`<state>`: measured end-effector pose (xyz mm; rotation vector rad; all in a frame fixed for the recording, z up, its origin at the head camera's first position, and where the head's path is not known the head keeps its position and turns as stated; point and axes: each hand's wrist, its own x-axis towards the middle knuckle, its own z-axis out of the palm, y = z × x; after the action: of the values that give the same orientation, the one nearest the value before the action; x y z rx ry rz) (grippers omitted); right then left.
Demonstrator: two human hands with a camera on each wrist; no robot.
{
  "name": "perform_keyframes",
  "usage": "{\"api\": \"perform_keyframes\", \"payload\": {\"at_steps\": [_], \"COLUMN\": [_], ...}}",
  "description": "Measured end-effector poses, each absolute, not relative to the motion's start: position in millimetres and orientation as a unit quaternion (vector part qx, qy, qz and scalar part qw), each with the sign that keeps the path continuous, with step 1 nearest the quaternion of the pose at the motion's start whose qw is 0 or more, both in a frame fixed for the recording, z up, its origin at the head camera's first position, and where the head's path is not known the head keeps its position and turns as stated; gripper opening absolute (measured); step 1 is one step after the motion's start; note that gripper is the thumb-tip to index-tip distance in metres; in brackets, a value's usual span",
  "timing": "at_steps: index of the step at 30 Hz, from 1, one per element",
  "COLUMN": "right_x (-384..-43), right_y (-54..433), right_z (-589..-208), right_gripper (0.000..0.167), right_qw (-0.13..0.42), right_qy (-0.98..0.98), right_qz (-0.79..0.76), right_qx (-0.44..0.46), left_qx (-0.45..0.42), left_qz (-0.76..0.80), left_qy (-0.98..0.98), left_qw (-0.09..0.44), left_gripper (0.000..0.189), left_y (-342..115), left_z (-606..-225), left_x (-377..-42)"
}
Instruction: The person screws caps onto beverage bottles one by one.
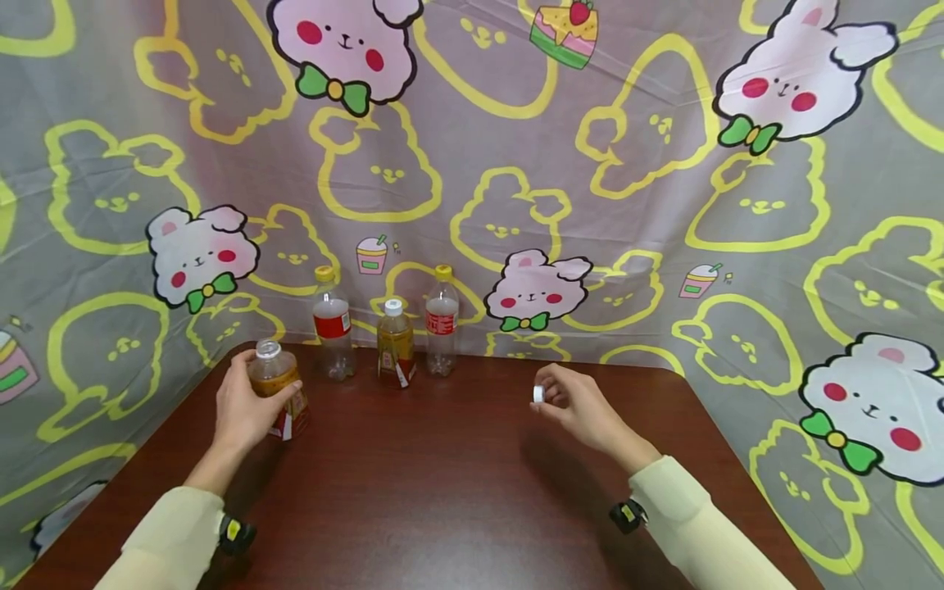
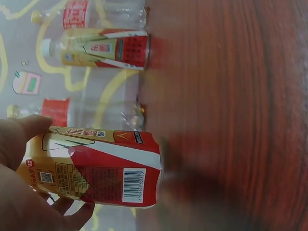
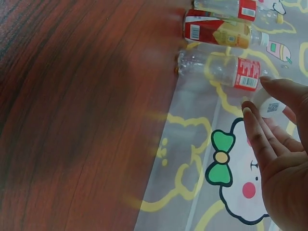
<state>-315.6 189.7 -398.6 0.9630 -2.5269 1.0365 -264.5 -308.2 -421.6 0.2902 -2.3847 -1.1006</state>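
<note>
My left hand (image 1: 243,403) grips an uncapped plastic drink bottle (image 1: 274,378) with a gold and red label, at the table's left side. Its open white-ringed mouth points up in the head view. In the left wrist view the bottle's barcode side (image 2: 115,173) shows, fingers and thumb wrapped around its upper part. On the right, over the table, my right hand (image 1: 586,410) pinches a small white bottle cap (image 1: 538,394) between thumb and fingers. The cap's flat top, with a printed square code, shows in the right wrist view (image 3: 273,107).
Along the back edge of the dark wooden table (image 1: 442,483) stand a clear yellow-capped bottle (image 1: 333,324), a white-capped gold and red bottle (image 1: 395,344) and another clear yellow-capped bottle (image 1: 442,324). A patterned cloth (image 1: 472,123) hangs behind and at both sides.
</note>
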Motion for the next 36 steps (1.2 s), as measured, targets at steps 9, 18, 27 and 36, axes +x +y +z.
{"api": "perform_keyframes", "payload": {"at_steps": [9,18,27,36], "right_x": [-318.0,-316.3,-314.0,-311.7], "right_y": [188.1,180.4,169.7,159.1], "right_z": [-396.2,-393.9,-390.1,-383.5], "right_gripper": [0.031,0.026,0.029,0.029], "right_qw": [0.116,0.116,0.124,0.122], "right_qy": [-0.856,-0.850,-0.826,-0.813], "right_qz": [0.385,0.402,0.434,0.462], "right_qx": [0.325,0.320,0.339,0.334], "left_qx": [-0.005,-0.092,-0.158,-0.193], "left_qz": [-0.365,-0.351,-0.329,-0.287], "left_qy": [-0.870,-0.873,-0.880,-0.888], "left_qw": [0.332,0.325,0.304,0.304], "left_gripper": [0.080,0.078,0.078,0.076], "left_y": [-278.4,-237.8,-199.1,-170.6], "left_z": [-410.0,-403.4,-394.1,-393.4], "left_x": [-265.3,-273.6,-279.5,-283.9]}}
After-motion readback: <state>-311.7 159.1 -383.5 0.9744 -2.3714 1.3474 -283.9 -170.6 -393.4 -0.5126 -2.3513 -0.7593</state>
